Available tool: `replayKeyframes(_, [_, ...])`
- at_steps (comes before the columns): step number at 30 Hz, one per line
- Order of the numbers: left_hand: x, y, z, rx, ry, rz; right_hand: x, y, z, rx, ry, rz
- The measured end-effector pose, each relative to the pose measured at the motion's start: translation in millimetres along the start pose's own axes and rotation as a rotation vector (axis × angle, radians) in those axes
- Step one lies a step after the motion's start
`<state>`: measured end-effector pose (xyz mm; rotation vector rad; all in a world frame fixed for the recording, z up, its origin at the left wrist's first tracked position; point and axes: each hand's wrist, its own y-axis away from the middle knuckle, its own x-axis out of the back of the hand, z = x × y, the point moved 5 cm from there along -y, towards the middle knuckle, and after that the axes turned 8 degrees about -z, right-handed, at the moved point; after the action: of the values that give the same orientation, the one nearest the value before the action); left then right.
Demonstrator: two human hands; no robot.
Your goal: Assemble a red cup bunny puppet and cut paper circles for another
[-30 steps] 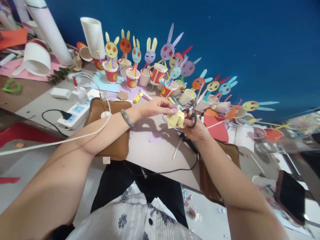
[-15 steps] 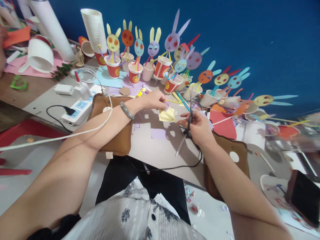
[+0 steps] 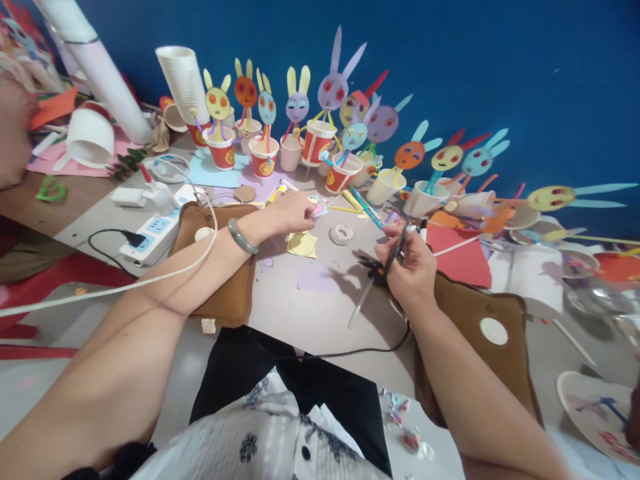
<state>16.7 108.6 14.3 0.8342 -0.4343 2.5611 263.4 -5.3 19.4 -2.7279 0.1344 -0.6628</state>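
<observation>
My left hand (image 3: 295, 212) pinches a small pale blue and pink piece (image 3: 319, 211), probably paper, over the table. Just below it lies a yellow paper square (image 3: 301, 245) with a circle drawn on it. In my right hand (image 3: 413, 263) is a pair of dark scissors (image 3: 397, 248), the fingers curled at the handles; blur hides whether the blades are apart. A roll of clear tape (image 3: 341, 233) lies between the two hands. Nearer to me are a purple paper piece (image 3: 314, 277) and a black tool (image 3: 371, 267) with a thin rod, beneath my right hand.
Paper cups with rabbit-faced figures (image 3: 265, 155) line the blue wall. A power strip (image 3: 155, 230) and white cable (image 3: 165, 272) are at left, the cable crossing my left forearm. Brown cushions (image 3: 220, 293) lie under both forearms. At far left another person's hand (image 3: 15, 133) shows.
My left hand has moved left, off the yellow paper, and a pale blue and pink piece now shows in its fingers. The scissors have swung from upright to a lower tilt.
</observation>
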Motion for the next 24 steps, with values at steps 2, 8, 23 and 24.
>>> replayKeyframes(2, [-5.3,1.1,10.6,-0.048,-0.141,-0.068,8.0,-1.0,-5.3,0.023,-0.045,0.062])
replayKeyframes(8, [-29.9,17.6,39.2,-0.220,-0.145,-0.341,51.4,-9.3,-9.2,0.034,0.156,0.151])
replayKeyframes(23, [-20.1,8.1,11.2,0.138,0.298,-0.073,13.3,0.0,-5.1,0.144,0.561,-0.190])
replayKeyframes(24, [-19.9,8.6,9.9,0.170,0.374,-0.063,14.5,0.6,-7.8,0.175,0.525,-0.159])
